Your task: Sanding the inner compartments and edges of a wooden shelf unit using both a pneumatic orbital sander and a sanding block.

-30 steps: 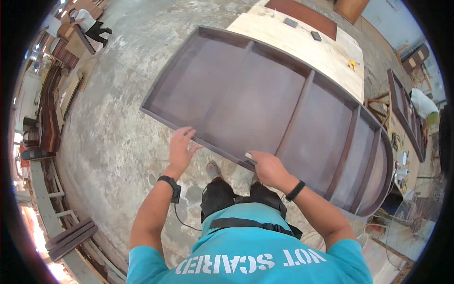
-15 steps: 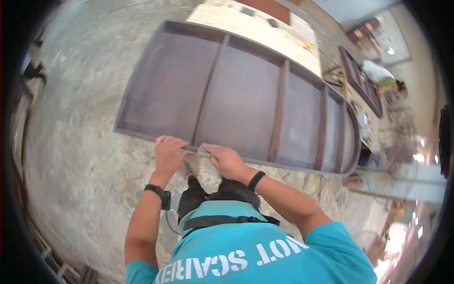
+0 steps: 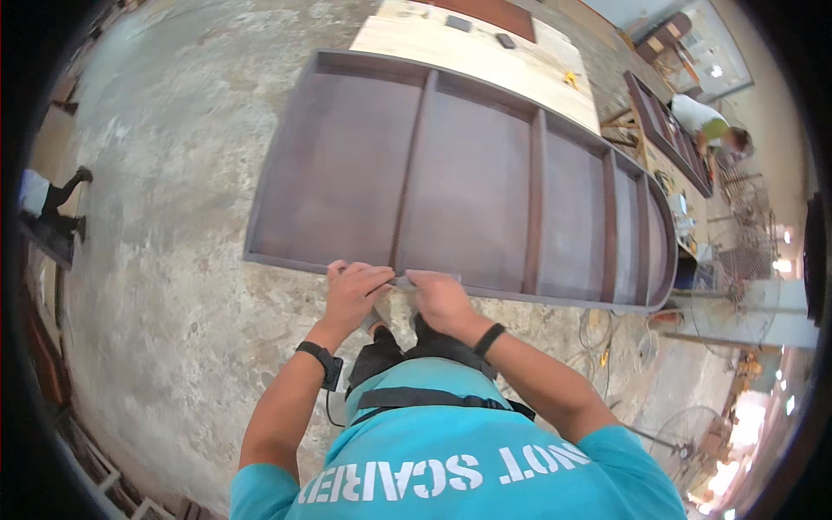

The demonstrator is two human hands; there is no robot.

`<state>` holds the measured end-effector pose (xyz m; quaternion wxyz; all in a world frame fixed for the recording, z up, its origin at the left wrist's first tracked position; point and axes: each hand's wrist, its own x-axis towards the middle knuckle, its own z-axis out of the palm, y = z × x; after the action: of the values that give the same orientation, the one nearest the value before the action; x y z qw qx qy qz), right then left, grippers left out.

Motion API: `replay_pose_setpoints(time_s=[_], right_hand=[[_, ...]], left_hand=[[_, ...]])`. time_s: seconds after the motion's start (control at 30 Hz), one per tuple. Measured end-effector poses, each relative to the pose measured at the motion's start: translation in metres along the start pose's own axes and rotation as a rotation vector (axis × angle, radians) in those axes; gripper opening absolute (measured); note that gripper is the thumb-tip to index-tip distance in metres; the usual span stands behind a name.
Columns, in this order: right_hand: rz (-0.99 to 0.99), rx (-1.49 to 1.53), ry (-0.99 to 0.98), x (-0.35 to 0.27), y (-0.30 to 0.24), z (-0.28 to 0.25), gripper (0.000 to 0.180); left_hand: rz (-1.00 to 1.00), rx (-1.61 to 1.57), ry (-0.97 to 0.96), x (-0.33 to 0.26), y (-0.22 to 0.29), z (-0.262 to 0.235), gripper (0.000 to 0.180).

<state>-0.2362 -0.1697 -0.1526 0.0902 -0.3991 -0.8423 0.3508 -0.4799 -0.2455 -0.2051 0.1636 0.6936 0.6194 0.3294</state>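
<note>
Both hands have slid together along the near rail since the earlier frames; a second ago they sat spread apart on it, now they nearly meet at centre frame. View has swung too, so the shelf unit fills more of the upper middle.

Around: dark brown shelf unit (image 3: 468,182) lies flat on the concrete floor (image 3: 173,260), back panel down, dividers running away from the camera. Pale wooden worktable (image 3: 485,56) in the upper middle, just beyond the unit's far edge, with small dark items on it. Another dark frame (image 3: 663,121) upper right, a person in a white and green top (image 3: 706,121) beside it. Standing fan (image 3: 741,273) at right edge, cables on the floor (image 3: 607,334) below the unit's right end. Someone's legs at far left (image 3: 52,199). Nothing stands between the hands and the rail.

Left hand (image 3: 354,290): fingers curled over the near rail, closed on its edge, black watch on the wrist. Right hand (image 3: 442,299): fingers bent, pressing on the same rail, maybe pinching a small pale scrap; cannot tell for sure, too small. Black band on that wrist.

Rail runs directly under both hands, touching them, just where the second divider meets it; the rest of the unit stretches up and right of the hands.
</note>
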Motion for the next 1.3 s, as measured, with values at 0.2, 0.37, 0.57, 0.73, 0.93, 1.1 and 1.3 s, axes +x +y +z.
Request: replay_pose_setpoints(time_s=[0.2,0.37,0.57,0.73,0.93,1.1,1.3], right_hand=[[0.12,0.432,0.006,0.032,-0.043,-0.055,0.049],[-0.039,0.188,-0.255,0.091,-0.066,0.018,0.052],[-0.069,0.097,-0.325,0.135,-0.077,0.074,0.045],[-0.237,0.238,-0.321,0.225,-0.16,0.153,0.039],[-0.157,0.252,-0.335,0.173,-0.121,0.109,0.051],[0.101,0.048,-0.513,0.091,-0.069,0.0,0.052],[0.325,0.521,0.299,0.085,0.003,-0.024,0.035]], left_hand=[[-0.192,0.174,0.237,-0.027,-0.061,-0.062,0.084],[-0.631,-0.151,0.579,-0.063,-0.131,-0.094,0.12],[-0.767,-0.236,0.456,-0.051,-0.132,-0.107,0.095],[-0.772,-0.227,0.437,-0.061,-0.156,-0.099,0.092],[-0.753,-0.166,0.336,-0.049,-0.146,-0.114,0.078],[-0.669,-0.262,0.388,-0.054,-0.141,-0.125,0.078],[-0.675,-0.486,0.304,-0.047,-0.16,-0.138,0.068]])
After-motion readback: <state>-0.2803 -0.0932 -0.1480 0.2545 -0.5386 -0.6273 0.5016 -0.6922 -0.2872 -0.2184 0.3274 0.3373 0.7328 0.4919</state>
